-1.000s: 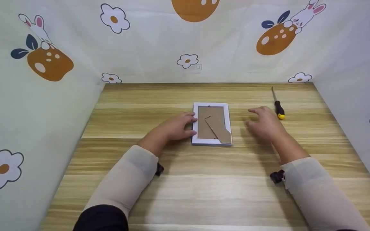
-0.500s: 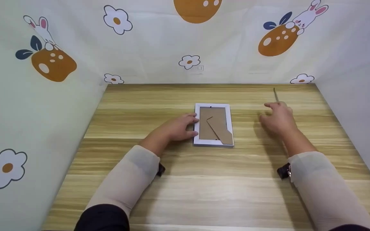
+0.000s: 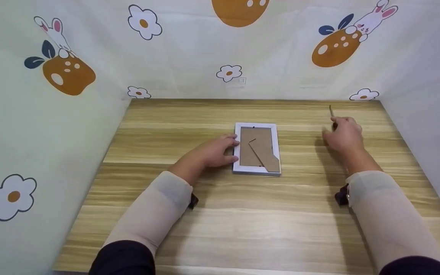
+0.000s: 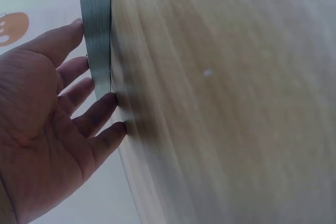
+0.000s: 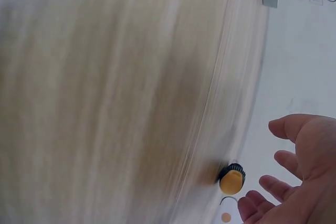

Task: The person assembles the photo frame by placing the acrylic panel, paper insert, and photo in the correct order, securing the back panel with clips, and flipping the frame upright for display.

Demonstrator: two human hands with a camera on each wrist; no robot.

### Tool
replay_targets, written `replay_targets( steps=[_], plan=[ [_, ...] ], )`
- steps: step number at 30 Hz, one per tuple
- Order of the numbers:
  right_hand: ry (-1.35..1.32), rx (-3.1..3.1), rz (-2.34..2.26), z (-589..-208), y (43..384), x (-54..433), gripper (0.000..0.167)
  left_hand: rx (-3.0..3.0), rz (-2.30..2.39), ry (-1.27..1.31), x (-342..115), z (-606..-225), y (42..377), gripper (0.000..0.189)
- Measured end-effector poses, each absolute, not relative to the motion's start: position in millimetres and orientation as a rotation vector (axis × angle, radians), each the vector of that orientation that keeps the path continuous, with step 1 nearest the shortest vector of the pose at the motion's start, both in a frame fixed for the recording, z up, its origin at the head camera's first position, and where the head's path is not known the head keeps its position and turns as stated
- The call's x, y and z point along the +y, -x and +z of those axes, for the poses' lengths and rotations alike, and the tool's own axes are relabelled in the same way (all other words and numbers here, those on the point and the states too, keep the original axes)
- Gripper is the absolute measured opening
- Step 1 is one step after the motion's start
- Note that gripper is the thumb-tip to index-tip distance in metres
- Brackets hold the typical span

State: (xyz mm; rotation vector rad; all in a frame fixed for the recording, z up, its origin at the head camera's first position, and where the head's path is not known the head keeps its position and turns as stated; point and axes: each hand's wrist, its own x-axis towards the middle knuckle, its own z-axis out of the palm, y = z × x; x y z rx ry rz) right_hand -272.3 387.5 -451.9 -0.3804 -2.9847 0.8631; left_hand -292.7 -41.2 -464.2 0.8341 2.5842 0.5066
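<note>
A white picture frame (image 3: 237, 152) lies on the table with its brown backing board (image 3: 247, 156) and slanted stand leg (image 3: 267, 158) facing up. My left hand (image 3: 217, 151) rests against its left edge with thumb and fingers spread along it. In the left wrist view the fingertips (image 4: 107, 100) touch the frame's grey side (image 4: 97, 30). My right hand (image 3: 345, 135) is over the screwdriver (image 3: 332, 110), whose tip shows beyond it; most of the handle is hidden. In the right wrist view the handle's yellow end (image 5: 231, 182) stands apart from the loosely bent fingers.
The wood-grained table (image 3: 243, 229) ends at a back wall covered with printed cloth (image 3: 181, 61) of flowers, rabbits and orange fruit. Similar cloth walls rise at the left and right. A black wrist camera (image 3: 342, 194) sits under the right sleeve.
My right hand has moved right and away from me, from beside the frame to over the screwdriver. The left hand stays at the frame's edge. The head view has shifted slightly.
</note>
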Motion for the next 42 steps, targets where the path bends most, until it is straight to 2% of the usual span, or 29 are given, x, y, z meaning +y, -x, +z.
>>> replay_targets(
  steps=[17, 31, 42],
  plan=[
    [0.410, -3.165, 0.698, -459, 291, 410, 0.066, 2.577, 0.508, -0.840, -40, -462, 292, 0.066],
    [0.456, -3.223, 0.684, -462, 298, 408, 0.054, 2.573, 0.531, -0.790, -41, -461, 289, 0.065],
    [0.435, -3.205, 0.702, -460, 288, 409, 0.060, 2.583, 0.526, -0.848, -42, -463, 291, 0.065]
  ],
)
